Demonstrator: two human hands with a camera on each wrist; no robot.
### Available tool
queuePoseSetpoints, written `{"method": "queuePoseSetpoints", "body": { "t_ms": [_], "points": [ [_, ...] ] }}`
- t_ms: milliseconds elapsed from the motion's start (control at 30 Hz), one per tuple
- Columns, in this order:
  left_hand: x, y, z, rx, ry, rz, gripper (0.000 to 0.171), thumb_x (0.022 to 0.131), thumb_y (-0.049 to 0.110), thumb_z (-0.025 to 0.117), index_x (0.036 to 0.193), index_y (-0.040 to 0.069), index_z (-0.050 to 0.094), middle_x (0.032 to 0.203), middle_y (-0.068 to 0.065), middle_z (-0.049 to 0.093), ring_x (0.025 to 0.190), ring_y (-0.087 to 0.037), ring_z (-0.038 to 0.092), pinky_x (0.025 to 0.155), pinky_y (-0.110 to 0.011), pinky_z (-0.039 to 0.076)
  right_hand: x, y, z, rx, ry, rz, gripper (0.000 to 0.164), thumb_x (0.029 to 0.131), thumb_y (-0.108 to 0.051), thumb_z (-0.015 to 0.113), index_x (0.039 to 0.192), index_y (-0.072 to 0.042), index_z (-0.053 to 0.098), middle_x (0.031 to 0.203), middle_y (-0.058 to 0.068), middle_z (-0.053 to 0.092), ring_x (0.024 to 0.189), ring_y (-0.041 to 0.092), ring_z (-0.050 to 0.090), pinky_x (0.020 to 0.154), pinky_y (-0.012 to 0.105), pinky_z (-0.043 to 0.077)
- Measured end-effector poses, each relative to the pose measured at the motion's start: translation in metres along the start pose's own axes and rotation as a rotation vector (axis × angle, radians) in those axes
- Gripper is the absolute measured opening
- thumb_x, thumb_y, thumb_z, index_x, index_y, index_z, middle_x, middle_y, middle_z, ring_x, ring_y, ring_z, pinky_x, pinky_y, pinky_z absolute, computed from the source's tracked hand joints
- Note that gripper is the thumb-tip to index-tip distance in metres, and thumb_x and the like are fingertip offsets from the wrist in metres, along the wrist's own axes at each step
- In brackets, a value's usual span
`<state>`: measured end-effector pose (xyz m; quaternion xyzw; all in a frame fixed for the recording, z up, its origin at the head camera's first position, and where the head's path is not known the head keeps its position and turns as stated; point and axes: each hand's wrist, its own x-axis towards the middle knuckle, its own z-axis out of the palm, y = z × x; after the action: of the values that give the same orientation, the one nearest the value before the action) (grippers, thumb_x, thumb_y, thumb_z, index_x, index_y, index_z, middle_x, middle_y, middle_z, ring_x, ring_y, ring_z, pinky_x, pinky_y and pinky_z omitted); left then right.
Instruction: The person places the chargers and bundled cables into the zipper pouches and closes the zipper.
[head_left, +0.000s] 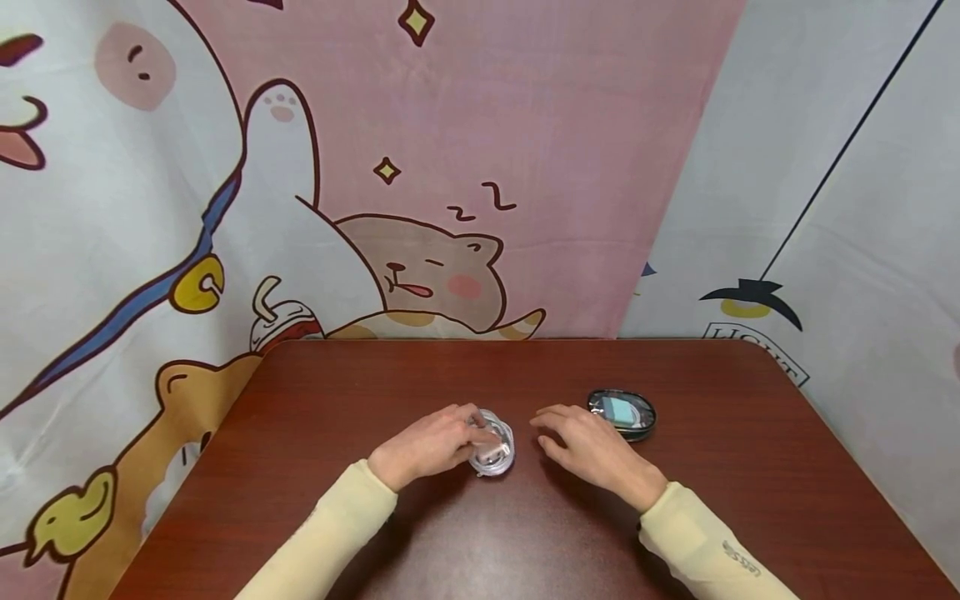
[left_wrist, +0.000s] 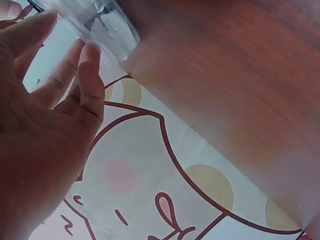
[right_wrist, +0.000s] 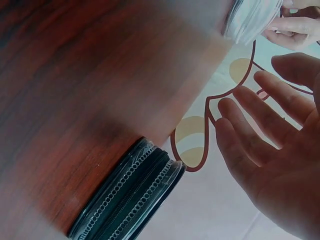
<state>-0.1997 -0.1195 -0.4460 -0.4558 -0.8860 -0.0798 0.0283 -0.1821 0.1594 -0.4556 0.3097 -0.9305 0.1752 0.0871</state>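
Observation:
A coiled clear-white cable (head_left: 504,427) lies on the table with a small white block in its middle, possibly a charger plug. My left hand (head_left: 438,442) grips the coil from its left side, fingers and thumb over it. The left wrist view shows the fingertips (left_wrist: 91,52) at the edge of the coil (left_wrist: 107,30). To the right, my right hand (head_left: 592,447) hovers apart from the coil, palm down, fingers loosely extended and holding nothing. Just beyond it sits an oval black zip case (head_left: 622,414) with a see-through top and something light blue inside.
The dark red-brown wooden table (head_left: 375,375) has rounded far corners. Directly behind its far edge hangs a cartoon-printed cloth (head_left: 585,167). The zip case shows its black zipped side (right_wrist: 130,192) in the right wrist view.

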Motion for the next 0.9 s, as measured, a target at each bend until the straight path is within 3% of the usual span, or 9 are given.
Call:
{"method": "queuePoseSetpoints", "body": {
  "t_ms": [100,200,367,500,633,733,900],
  "points": [
    [-0.001,0.0,0.0,-0.031,0.011,-0.017,0.023,0.095,0.017,0.077,0.118,0.02,0.079,0.103,-0.001,0.062,0.088,-0.013,0.059,0.078,-0.024,0.052,-0.001,-0.001,0.001,-0.001,-0.019,-0.001,0.027,0.096,-0.019,0.074,0.121,-0.01,0.075,0.123,0.005,0.071,0.113,0.024,0.067,0.095,0.046,0.056],
    [-0.002,0.0,0.002,-0.004,0.043,-0.013,0.017,0.094,0.019,0.079,0.111,0.018,0.08,0.097,0.0,0.059,0.083,-0.012,0.056,0.075,-0.024,0.05,-0.002,-0.003,0.004,-0.001,-0.029,-0.006,0.026,0.096,-0.018,0.074,0.121,-0.009,0.075,0.123,0.005,0.071,0.113,0.024,0.067,0.094,0.046,0.056],
    [-0.003,-0.002,0.006,0.03,0.097,0.044,0.014,0.093,0.021,0.079,0.106,0.015,0.08,0.109,-0.004,0.064,0.098,-0.018,0.063,0.088,-0.03,0.054,-0.002,-0.005,0.006,-0.007,-0.014,-0.025,0.025,0.096,-0.016,0.074,0.12,-0.009,0.075,0.121,0.005,0.071,0.111,0.024,0.068,0.092,0.046,0.057],
    [-0.006,-0.006,0.008,-0.101,0.04,0.04,0.019,0.097,0.019,0.073,0.115,0.014,0.078,0.133,-0.007,0.063,0.117,-0.019,0.064,0.099,-0.031,0.052,-0.002,-0.006,0.007,-0.008,-0.018,-0.025,0.026,0.096,-0.016,0.074,0.12,-0.009,0.075,0.121,0.004,0.071,0.11,0.023,0.068,0.092,0.045,0.057],
    [-0.011,-0.01,0.008,-0.197,-0.054,0.01,0.034,0.095,0.017,0.073,0.129,0.014,0.073,0.147,-0.006,0.056,0.124,-0.017,0.061,0.102,-0.03,0.05,-0.003,-0.008,0.008,0.013,-0.035,-0.017,0.027,0.096,-0.016,0.074,0.122,-0.01,0.074,0.121,0.005,0.071,0.111,0.024,0.068,0.093,0.046,0.056],
    [-0.013,-0.011,0.007,-0.205,-0.074,0.013,0.042,0.093,0.015,0.076,0.134,0.013,0.069,0.149,-0.008,0.054,0.125,-0.019,0.06,0.103,-0.031,0.05,-0.005,-0.01,0.008,0.022,-0.041,-0.014,0.028,0.095,-0.017,0.074,0.122,-0.01,0.074,0.121,0.005,0.071,0.111,0.024,0.068,0.093,0.046,0.056],
    [-0.011,-0.009,0.009,-0.141,-0.023,0.037,0.038,0.094,0.016,0.078,0.131,0.01,0.071,0.143,-0.012,0.059,0.125,-0.024,0.061,0.103,-0.034,0.052,-0.007,-0.013,0.011,0.013,-0.054,-0.019,0.027,0.095,-0.019,0.075,0.121,-0.011,0.074,0.118,0.003,0.071,0.107,0.023,0.068,0.089,0.045,0.057]
  ]
}}
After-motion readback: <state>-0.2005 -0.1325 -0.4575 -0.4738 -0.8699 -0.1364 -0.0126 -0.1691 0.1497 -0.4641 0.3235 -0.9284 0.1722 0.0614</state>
